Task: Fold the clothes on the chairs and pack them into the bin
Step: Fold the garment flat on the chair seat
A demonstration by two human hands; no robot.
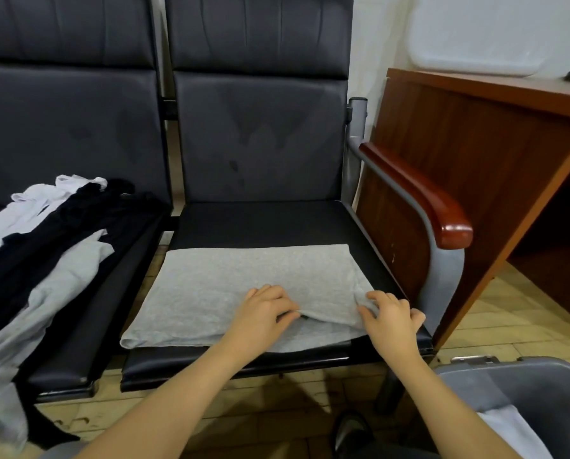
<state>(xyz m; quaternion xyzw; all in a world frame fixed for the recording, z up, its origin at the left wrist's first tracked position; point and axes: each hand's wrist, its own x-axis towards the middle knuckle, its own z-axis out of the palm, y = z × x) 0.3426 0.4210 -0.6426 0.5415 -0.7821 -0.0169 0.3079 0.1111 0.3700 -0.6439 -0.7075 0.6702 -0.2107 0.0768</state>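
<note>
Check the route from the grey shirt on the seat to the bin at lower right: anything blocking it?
Nothing visible blocks it. The grey shirt lies under both hands, left hand and right hand; the bin sits open just beyond the seat's front right corner, below the armrest.

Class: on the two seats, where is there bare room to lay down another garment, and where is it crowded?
Free: the dark strip of the right seat between the backrest and the grey folded garment. Crowded: that seat's front, under both hands, left hand and right hand; the left seat, under the heap of clothes.

Head view, close, downward (seemingly wide-angle)
</note>
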